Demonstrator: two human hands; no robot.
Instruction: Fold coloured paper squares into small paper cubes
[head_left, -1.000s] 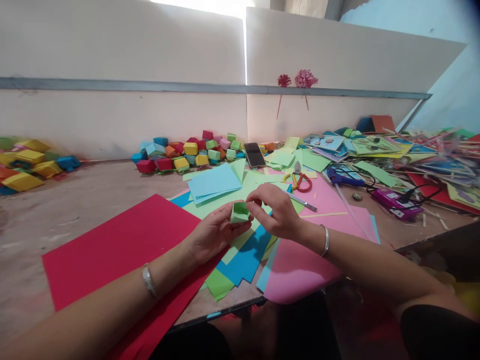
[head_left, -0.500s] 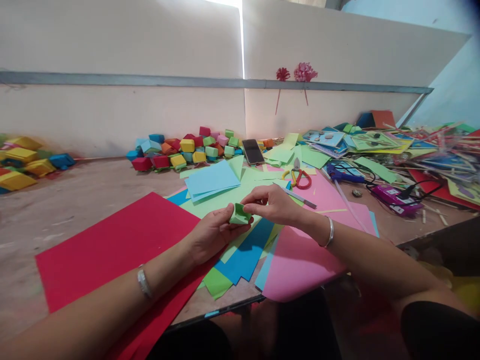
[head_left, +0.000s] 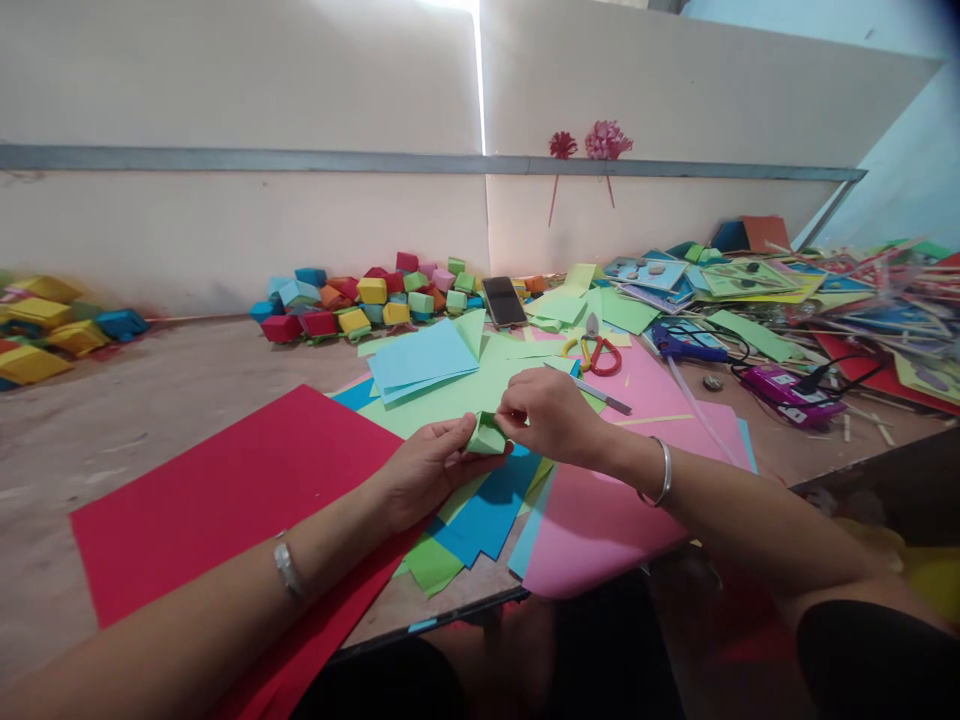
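The left hand [head_left: 427, 465] held a small light-green paper box [head_left: 486, 436], its thumb and fingers closed on the box's left side and underside. The box was in the middle of the scene, above the fanned paper sheets, with its open side showing. The right hand [head_left: 551, 415] was at the box's right edge, fingertips bent together; whether they pinched the paper or only touched it could not be told.

A large red sheet [head_left: 247, 490] lay to the left, partly under the left forearm. Folded light-blue paper [head_left: 424, 360] lay just beyond the hands, and pink paper [head_left: 600, 520] lay to the right, partly beneath the right forearm. A craft knife [head_left: 600, 392] lay just beyond the right hand, with red-and-yellow-handled scissors [head_left: 592, 352] farther back. At the far side, a smartphone [head_left: 505, 302] rested to the right of a pile of coloured paper boxes [head_left: 371, 291]. A blue glue gun [head_left: 688, 345] lay farther right, near a purple power strip [head_left: 791, 395].
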